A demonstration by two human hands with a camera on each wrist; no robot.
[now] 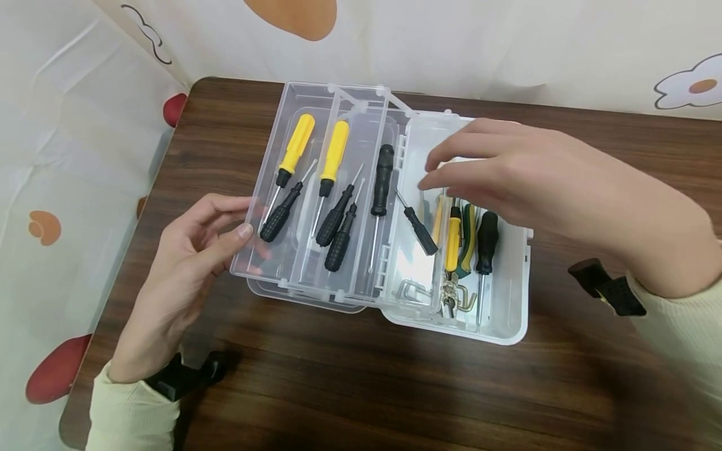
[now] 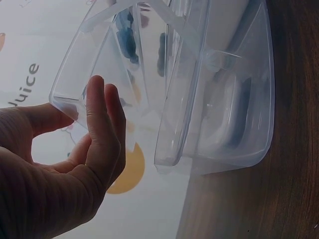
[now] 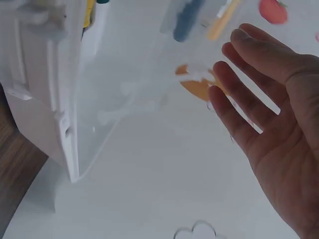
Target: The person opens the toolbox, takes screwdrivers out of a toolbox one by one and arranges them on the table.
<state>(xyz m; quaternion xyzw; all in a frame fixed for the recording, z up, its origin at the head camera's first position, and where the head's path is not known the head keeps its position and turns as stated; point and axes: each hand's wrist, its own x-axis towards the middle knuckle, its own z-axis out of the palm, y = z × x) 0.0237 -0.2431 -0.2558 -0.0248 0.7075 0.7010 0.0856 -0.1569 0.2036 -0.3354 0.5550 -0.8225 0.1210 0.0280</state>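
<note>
My left hand [image 1: 192,257] holds the left edge of a clear divided tray [image 1: 267,266], thumb on top and fingers underneath. Two yellow-handled screwdrivers [image 1: 299,141], several small black ones and a longer black-handled screwdriver [image 1: 383,181] lie in this tray. With fingers spread and nothing in them, my right hand [image 1: 524,169] hovers over the white toolbox [image 1: 510,307]. Below it are a small black screwdriver [image 1: 422,230], a yellow handle [image 1: 453,241], green-and-yellow pliers [image 1: 468,241], a large black-handled screwdriver [image 1: 487,241] and bent hex keys [image 1: 468,299].
The toolbox stands on a dark wooden table [image 1: 338,369], joined to the tray by white folding arms [image 1: 403,103]. A patterned white cloth [image 1: 451,50] hangs behind the table and along its left side.
</note>
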